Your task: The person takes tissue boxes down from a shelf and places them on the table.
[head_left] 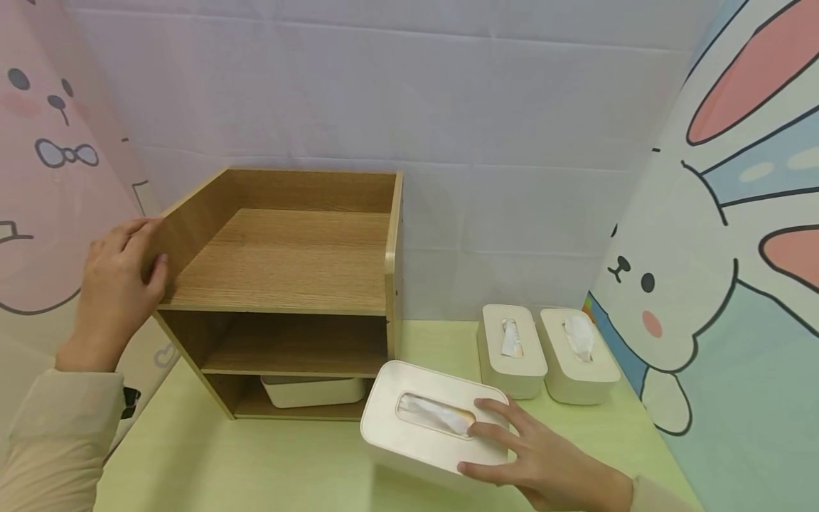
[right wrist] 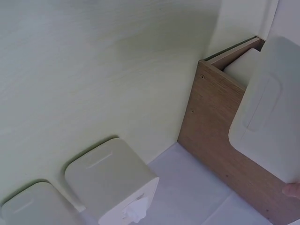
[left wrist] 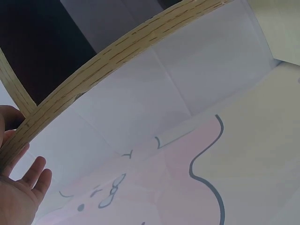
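In the head view my left hand (head_left: 121, 274) grips the left side panel of a wooden desktop shelf (head_left: 288, 256), thumb on the inner face and fingers outside. The left wrist view shows the panel's edge (left wrist: 112, 58) between thumb and fingers (left wrist: 35, 173). My right hand (head_left: 534, 451) holds a white tissue box (head_left: 409, 434) by its right end, in front of the shelf's lower right corner. Its oval slot faces up, showing tissue. From the right wrist, this box's plain underside (right wrist: 272, 108) overlaps the shelf's side, with one fingertip (right wrist: 291, 190) at its edge.
Another white box (head_left: 313, 393) lies in the shelf's bottom compartment. Two more tissue boxes, one nearer the shelf (head_left: 512, 380) and one farther right (head_left: 579, 387), stand on the pale green table (head_left: 281, 462). Cloth with cartoon animals hangs on both sides.
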{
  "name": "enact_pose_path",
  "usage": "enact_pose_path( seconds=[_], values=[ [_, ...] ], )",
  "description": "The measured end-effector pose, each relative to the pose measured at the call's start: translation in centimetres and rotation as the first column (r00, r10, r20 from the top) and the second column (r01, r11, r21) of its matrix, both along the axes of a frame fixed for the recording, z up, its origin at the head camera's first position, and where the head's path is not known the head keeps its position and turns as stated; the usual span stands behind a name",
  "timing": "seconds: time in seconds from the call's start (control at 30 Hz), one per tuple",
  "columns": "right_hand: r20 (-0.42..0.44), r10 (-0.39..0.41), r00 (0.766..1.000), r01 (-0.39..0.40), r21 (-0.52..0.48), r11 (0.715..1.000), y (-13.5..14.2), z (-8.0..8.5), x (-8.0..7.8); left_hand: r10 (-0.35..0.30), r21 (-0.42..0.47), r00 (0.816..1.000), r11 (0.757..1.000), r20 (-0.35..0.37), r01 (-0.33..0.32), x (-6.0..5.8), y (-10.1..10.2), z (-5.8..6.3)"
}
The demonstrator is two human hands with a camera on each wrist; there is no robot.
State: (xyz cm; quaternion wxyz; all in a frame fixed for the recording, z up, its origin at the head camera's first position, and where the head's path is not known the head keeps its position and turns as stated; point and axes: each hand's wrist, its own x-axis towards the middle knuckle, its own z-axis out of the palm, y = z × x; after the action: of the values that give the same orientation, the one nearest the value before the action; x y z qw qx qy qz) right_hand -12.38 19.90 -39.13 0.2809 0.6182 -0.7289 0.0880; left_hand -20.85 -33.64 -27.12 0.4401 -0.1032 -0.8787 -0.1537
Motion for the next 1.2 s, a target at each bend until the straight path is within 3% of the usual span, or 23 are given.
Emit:
enact_pose_path(
  seconds=[0.5, 1.2],
  values=[
    [-0.019, -0.120, 0.993, 0.120, -0.009, 0.993, 2.3, -1.9, -0.6, 0.001, -0.004, 1.000, 1.000, 0.002, -0.001, 0.0, 0.1, 0.0],
    [0.029, -0.314, 0.949, 0.316, -0.052, 0.947, 0.9, -6.4, -3.2, 0.007, 0.000, 1.000, 1.000, 0.001, -0.007, -0.2, -0.1, -0.1]
  ],
)
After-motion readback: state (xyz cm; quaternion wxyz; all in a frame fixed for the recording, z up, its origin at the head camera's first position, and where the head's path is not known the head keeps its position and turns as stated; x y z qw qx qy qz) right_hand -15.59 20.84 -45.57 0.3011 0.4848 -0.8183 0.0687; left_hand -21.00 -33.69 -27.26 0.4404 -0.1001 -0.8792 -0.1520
